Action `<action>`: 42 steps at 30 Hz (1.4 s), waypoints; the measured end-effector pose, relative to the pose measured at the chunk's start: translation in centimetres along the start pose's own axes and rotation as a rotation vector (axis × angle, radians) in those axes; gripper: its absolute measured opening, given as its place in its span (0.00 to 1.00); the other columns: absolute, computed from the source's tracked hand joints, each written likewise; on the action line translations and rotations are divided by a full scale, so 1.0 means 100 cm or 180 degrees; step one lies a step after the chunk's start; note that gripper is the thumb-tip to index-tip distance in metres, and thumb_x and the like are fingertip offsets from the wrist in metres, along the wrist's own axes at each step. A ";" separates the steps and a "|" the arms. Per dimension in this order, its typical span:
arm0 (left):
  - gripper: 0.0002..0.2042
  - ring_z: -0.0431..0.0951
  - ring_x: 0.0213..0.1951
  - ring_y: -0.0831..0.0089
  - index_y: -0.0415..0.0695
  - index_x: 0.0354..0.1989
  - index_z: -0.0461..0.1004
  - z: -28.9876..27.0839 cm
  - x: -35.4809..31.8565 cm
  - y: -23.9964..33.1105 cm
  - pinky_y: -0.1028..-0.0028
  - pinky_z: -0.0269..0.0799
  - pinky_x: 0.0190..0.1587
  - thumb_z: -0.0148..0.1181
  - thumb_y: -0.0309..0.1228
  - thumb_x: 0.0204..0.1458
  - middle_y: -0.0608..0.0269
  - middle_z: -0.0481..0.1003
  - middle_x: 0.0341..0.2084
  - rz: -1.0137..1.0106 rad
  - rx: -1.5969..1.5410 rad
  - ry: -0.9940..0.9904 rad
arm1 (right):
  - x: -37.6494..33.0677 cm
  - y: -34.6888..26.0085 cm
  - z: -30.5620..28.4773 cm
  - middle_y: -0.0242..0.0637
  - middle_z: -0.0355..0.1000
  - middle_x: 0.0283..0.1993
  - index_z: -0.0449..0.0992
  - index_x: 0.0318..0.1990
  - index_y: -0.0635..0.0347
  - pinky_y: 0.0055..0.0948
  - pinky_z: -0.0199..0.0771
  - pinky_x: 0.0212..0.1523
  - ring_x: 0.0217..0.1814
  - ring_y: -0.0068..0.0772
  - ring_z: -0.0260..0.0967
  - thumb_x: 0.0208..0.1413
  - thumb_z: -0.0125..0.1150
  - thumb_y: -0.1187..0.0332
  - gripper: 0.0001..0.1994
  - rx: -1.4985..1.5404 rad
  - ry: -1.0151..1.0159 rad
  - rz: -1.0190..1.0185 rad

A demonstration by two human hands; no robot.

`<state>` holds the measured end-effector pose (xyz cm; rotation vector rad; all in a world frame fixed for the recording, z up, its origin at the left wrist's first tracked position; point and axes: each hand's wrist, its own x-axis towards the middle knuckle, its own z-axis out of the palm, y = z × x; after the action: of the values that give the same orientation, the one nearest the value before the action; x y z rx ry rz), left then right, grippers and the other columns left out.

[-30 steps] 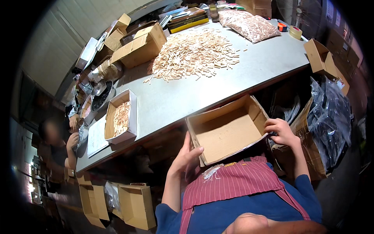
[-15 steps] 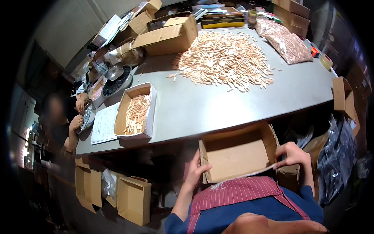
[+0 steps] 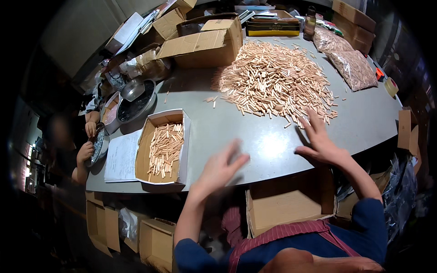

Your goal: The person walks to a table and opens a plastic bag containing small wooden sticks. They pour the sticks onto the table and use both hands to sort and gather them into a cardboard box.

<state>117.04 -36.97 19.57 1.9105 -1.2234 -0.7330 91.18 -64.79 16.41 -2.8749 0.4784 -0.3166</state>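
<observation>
A large heap of short wooden dowels [image 3: 277,82] is spread over the grey table [image 3: 218,123]. My right hand [image 3: 321,143] reaches over the table with its fingers spread, the fingertips at the heap's near edge; nothing shows in it. Somewhat smeared by motion, my left hand [image 3: 219,169] hovers near the table's front, thumb and fingers apart and holding nothing. Between my body and the table edge rests a cardboard box [image 3: 287,207], open at the top, with no hand on it. Left of my left hand, a white-sided carton [image 3: 184,150] on the table holds more dowels.
Another person's hands [image 3: 88,141] work at a bowl on the left, beside written sheets [image 3: 120,157] and a dark-filled basin [image 3: 136,102]. Filled plastic bags [image 3: 350,68], a tape roll [image 3: 390,86] and cardboard boxes [image 3: 205,48] line the table's far parts. Cartons [image 3: 157,241] stand below left.
Both hands have let go of the cardboard box and moved up over the table, the right one to the dowel heap. The box now sits lower in view, against my apron.
</observation>
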 end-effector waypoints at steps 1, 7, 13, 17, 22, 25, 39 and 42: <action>0.49 0.57 0.75 0.41 0.31 0.76 0.51 0.008 0.022 -0.017 0.52 0.53 0.74 0.63 0.58 0.60 0.32 0.57 0.73 0.0051 0.0743 0.0660 | 0.015 -0.008 0.011 0.59 0.34 0.83 0.50 0.78 0.61 0.74 0.31 0.76 0.86 0.66 0.29 0.64 0.57 0.40 0.46 -0.0338 -0.0118 0.0026; 0.66 0.27 0.78 0.29 0.31 0.79 0.37 0.020 0.110 -0.024 0.26 0.22 0.71 0.70 0.66 0.46 0.24 0.34 0.77 -0.0518 0.1832 0.0883 | 0.080 0.017 0.039 0.54 0.30 0.85 0.45 0.81 0.57 0.82 0.21 0.73 0.86 0.65 0.25 0.64 0.46 0.29 0.50 -0.0607 0.0162 0.0223; 0.62 0.34 0.79 0.34 0.33 0.78 0.45 0.019 0.151 -0.032 0.30 0.28 0.73 0.71 0.65 0.46 0.30 0.41 0.77 0.0321 0.2076 0.1067 | 0.114 0.043 0.037 0.52 0.31 0.85 0.45 0.81 0.54 0.82 0.21 0.74 0.87 0.60 0.20 0.66 0.46 0.31 0.47 -0.0621 0.0349 0.0288; 0.31 0.64 0.66 0.46 0.40 0.64 0.71 0.034 0.172 -0.017 0.47 0.54 0.68 0.70 0.44 0.56 0.46 0.67 0.64 0.1963 0.2146 0.1508 | 0.111 0.054 0.046 0.54 0.36 0.84 0.52 0.78 0.59 0.75 0.21 0.77 0.87 0.61 0.26 0.69 0.49 0.37 0.42 -0.0575 0.0961 -0.0135; 0.10 0.75 0.49 0.54 0.45 0.48 0.79 0.054 0.199 -0.013 0.57 0.68 0.55 0.63 0.27 0.58 0.57 0.77 0.44 0.2194 0.1719 0.1799 | 0.108 0.052 0.041 0.56 0.40 0.83 0.57 0.75 0.60 0.73 0.22 0.77 0.86 0.62 0.31 0.69 0.50 0.40 0.39 -0.0371 0.0991 -0.0267; 0.07 0.75 0.46 0.54 0.44 0.41 0.78 0.057 0.207 -0.011 0.57 0.67 0.50 0.65 0.25 0.55 0.58 0.76 0.40 0.2150 0.1645 0.1810 | 0.106 0.057 0.041 0.56 0.41 0.82 0.58 0.74 0.60 0.74 0.24 0.77 0.85 0.63 0.32 0.68 0.53 0.42 0.37 -0.0268 0.1060 -0.0267; 0.03 0.77 0.34 0.55 0.40 0.35 0.76 0.090 0.169 0.043 0.60 0.71 0.39 0.62 0.22 0.54 0.54 0.76 0.30 0.2084 0.0500 0.1357 | 0.090 0.020 0.004 0.40 0.74 0.32 0.76 0.36 0.61 0.41 0.68 0.42 0.35 0.44 0.71 0.62 0.66 0.62 0.11 0.1441 0.1334 -0.0800; 0.04 0.77 0.35 0.56 0.40 0.36 0.76 0.092 0.167 0.044 0.61 0.72 0.39 0.63 0.23 0.54 0.55 0.76 0.30 0.2229 0.0582 0.1333 | 0.091 0.024 0.005 0.43 0.72 0.28 0.75 0.34 0.63 0.40 0.69 0.35 0.31 0.46 0.71 0.66 0.61 0.65 0.11 0.1568 0.1267 -0.0725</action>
<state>114.09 -56.11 16.81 1.4957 -1.5690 0.1434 99.00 -69.98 16.98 -2.3795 0.1032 -0.9141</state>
